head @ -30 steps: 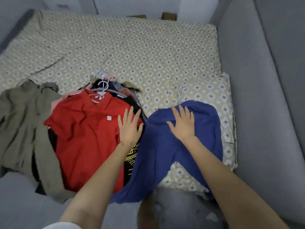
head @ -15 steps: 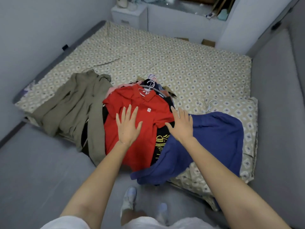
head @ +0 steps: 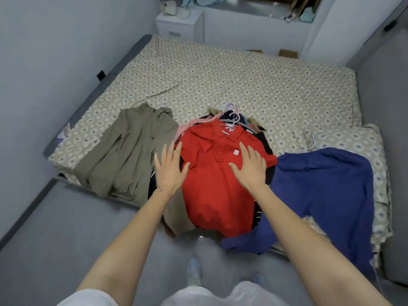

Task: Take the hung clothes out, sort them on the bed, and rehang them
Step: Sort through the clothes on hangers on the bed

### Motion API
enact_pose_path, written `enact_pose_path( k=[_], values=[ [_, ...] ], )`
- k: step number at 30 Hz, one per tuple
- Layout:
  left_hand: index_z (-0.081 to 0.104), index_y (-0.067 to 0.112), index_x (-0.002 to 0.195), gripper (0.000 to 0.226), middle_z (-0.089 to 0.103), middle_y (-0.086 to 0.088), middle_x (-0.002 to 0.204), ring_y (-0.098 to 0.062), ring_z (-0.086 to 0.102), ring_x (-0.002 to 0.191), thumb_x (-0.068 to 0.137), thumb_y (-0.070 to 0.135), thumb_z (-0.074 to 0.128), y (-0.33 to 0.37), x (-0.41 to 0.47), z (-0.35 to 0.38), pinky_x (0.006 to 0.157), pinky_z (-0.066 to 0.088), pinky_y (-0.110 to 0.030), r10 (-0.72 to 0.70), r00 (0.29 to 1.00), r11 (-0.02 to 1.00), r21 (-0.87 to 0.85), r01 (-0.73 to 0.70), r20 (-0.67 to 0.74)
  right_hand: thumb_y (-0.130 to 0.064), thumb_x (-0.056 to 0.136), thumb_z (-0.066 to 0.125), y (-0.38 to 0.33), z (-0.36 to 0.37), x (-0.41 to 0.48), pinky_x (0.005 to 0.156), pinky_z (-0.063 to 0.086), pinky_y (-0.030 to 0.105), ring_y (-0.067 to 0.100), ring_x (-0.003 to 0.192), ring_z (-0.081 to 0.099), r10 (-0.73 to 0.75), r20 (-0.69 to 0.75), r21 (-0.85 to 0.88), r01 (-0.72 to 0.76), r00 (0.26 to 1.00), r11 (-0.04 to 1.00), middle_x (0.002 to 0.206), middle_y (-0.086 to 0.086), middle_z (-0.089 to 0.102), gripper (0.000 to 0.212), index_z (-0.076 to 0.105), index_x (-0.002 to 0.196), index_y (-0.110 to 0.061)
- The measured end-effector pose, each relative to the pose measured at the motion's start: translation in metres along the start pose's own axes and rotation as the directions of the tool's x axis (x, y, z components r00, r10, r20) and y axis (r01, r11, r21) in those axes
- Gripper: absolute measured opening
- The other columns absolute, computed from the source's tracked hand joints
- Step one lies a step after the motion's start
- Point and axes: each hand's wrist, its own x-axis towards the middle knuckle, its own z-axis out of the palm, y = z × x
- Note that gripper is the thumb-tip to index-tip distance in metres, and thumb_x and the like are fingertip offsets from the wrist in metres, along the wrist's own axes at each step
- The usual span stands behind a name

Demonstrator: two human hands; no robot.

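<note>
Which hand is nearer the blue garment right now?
Right. The right hand is over the red polo, on the side beside the blue garment; the left hand is at the polo's far edge.

Before me on the bed [head: 220, 74], the jacket [head: 128, 151] lies left, the polo shirt [head: 212, 191] tops the middle pile [head: 263, 140] (hangers [head: 234, 117] at its far end), and the sweater [head: 326, 191] lies right, over the pillow [head: 353, 138].

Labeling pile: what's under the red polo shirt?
Beneath the red polo shirt, pink garment and black shirt edges stick out, hanger hooks past its collar. Rest is covered.
</note>
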Motion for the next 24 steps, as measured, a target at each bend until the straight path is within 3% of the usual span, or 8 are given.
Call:
enact_pose_path(
  k=[4, 8, 15, 24],
  values=[
    [0.025, 0.022, 0.156, 0.077, 0.024, -0.005, 0.162, -0.028, 0.016, 0.151, 0.089, 0.061, 0.022, -0.034, 0.020, 0.001, 0.119, 0.004, -0.055, 0.005, 0.998, 1.000, -0.006, -0.005, 0.059, -0.051, 0.094, 0.052, -0.018, 0.019, 0.003, 0.118, 0.017, 0.051, 0.032, 0.146, 0.020, 0.055, -0.012, 0.001, -0.055, 0.998, 0.999, 0.160, 0.009, 0.022, 0.077, 0.013, 0.156, -0.028],
    [0.023, 0.021, 0.156, 0.079, 0.022, -0.005, 0.163, -0.028, 0.015, 0.151, 0.089, 0.063, 0.019, -0.046, 0.045, 0.013, 0.119, 0.003, -0.055, 0.025, 0.996, 0.999, -0.025, -0.023, 0.089, -0.052, 0.094, 0.051, -0.021, 0.032, 0.018, 0.118, 0.017, 0.051, 0.032, 0.146, 0.020, 0.107, 0.001, 0.000, -0.107, 0.994, 0.994, 0.160, 0.009, 0.022, 0.077, 0.012, 0.156, -0.028],
    [0.022, 0.022, 0.157, 0.068, 0.022, -0.005, 0.163, -0.026, 0.014, 0.151, 0.099, 0.044, 0.051, -0.037, 0.104, 0.052, 0.121, 0.003, -0.056, 0.113, 0.974, 0.994, -0.012, -0.113, 0.196, -0.051, 0.095, 0.051, -0.001, 0.051, 0.084, 0.120, 0.010, 0.051, 0.031, 0.149, 0.010, 0.192, 0.079, 0.017, -0.194, 0.978, 0.981, 0.163, 0.008, 0.013, 0.078, 0.007, 0.156, -0.030],
    [0.020, 0.024, 0.157, 0.065, 0.018, -0.004, 0.164, -0.020, 0.010, 0.152, 0.100, 0.041, 0.046, -0.027, 0.193, 0.117, 0.120, -0.004, -0.048, 0.099, 0.936, 0.995, -0.028, -0.095, 0.339, -0.050, 0.095, 0.052, 0.035, 0.081, 0.182, 0.121, 0.008, 0.051, 0.031, 0.149, 0.009, 0.280, 0.149, 0.048, -0.290, 0.948, 0.956, 0.163, 0.009, 0.011, 0.077, 0.010, 0.156, -0.029]
  ],
)
